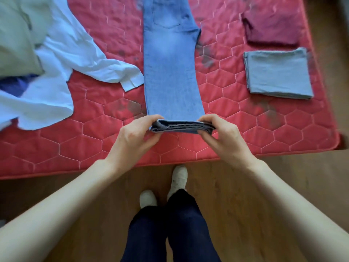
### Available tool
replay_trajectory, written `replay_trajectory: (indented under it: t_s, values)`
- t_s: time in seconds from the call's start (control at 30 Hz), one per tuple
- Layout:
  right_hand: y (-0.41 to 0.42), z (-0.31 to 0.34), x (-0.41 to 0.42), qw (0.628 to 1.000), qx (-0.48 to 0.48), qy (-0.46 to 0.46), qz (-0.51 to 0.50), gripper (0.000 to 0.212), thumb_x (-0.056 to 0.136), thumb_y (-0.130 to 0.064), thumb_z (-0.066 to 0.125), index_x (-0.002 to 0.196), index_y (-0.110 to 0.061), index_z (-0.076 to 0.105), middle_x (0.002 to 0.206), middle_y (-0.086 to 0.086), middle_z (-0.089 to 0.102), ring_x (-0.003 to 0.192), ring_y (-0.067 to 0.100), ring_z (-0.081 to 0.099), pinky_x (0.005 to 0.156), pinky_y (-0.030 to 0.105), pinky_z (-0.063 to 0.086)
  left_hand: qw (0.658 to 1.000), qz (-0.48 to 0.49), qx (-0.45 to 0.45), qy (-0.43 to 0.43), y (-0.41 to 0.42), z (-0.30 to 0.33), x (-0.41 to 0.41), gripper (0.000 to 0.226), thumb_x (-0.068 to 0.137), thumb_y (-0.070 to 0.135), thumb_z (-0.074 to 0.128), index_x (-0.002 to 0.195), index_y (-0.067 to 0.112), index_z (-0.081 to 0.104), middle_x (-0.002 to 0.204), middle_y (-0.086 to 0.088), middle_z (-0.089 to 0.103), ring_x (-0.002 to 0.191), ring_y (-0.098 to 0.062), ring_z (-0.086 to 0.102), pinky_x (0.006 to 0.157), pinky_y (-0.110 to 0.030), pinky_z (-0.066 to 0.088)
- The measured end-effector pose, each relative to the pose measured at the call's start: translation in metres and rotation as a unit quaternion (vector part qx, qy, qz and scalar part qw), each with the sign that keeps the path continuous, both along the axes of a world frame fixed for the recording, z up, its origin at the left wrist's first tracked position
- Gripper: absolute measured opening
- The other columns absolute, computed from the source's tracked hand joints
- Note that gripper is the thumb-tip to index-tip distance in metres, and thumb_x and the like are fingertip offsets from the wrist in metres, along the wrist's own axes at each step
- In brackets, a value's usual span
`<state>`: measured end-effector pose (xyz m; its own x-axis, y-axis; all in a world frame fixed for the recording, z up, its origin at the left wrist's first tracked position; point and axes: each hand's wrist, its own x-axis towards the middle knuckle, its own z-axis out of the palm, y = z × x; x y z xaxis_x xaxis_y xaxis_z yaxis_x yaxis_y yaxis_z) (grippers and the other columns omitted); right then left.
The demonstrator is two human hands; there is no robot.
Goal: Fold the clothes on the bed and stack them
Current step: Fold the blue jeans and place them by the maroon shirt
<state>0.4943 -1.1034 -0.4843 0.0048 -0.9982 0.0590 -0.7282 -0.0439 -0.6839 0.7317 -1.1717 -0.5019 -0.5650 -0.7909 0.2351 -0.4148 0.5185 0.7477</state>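
Light blue jeans [170, 59] lie lengthwise down the middle of the red quilted mattress [75, 146], legs doubled over each other. My left hand [136, 137] pinches the left corner of the leg hems at the near end. My right hand [222, 135] pinches the right corner. The hems are lifted a little off the mattress. A folded grey garment [277, 72] lies at the right, with a folded maroon garment [272, 25] just beyond it. A white shirt [62, 59] sprawls unfolded at the left.
A pale green garment [17, 38] and a bit of dark blue cloth [13, 86] lie in the heap at the far left. The mattress's near edge runs just beyond my feet [177, 178] on the wooden floor [264, 195].
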Motion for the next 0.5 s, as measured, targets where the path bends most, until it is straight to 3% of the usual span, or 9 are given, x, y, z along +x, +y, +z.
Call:
replay_trajectory:
  t_s: [0.07,0.2,0.3,0.5]
  values:
    - [0.005,0.037,-0.004,1.000,-0.007,0.000,0.018,0.020,0.085,-0.001,0.069,0.104,-0.007,0.063,0.089,-0.001,0.067,0.077,0.013,0.063,0.074,0.030,0.050,1.000,-0.005,-0.001,0.006,0.008,0.034,0.005,0.027,0.085,0.008,0.067,0.111,0.003,0.065,0.098,-0.001,0.070,0.084,-0.011,0.066,0.076,-0.032,0.054]
    - [0.018,0.092,-0.014,0.998,0.013,0.000,0.069,0.022,0.083,-0.007,0.070,0.103,-0.014,0.063,0.087,-0.014,0.063,0.078,-0.001,0.059,0.073,0.014,0.046,0.999,-0.018,0.018,0.040,0.024,0.080,0.008,0.025,0.086,0.016,0.067,0.110,0.008,0.065,0.098,0.006,0.070,0.090,0.000,0.064,0.079,-0.018,0.051]
    - [0.015,0.104,-0.025,0.996,0.037,-0.010,0.081,0.023,0.084,-0.008,0.069,0.105,-0.015,0.062,0.092,-0.018,0.063,0.083,-0.002,0.059,0.075,0.010,0.043,0.997,-0.028,0.049,0.057,0.023,0.088,0.001,0.027,0.086,0.020,0.066,0.112,0.013,0.064,0.101,0.012,0.068,0.094,0.004,0.063,0.082,-0.012,0.049]
    - [-0.056,0.037,-0.047,0.991,0.119,-0.049,0.036,0.024,0.086,-0.001,0.066,0.108,-0.008,0.062,0.095,0.000,0.068,0.086,0.017,0.064,0.081,0.035,0.050,0.972,0.059,0.217,0.064,-0.029,0.027,-0.036,0.031,0.085,0.005,0.070,0.108,0.024,0.064,0.093,0.012,0.071,0.082,0.001,0.065,0.079,-0.020,0.054]
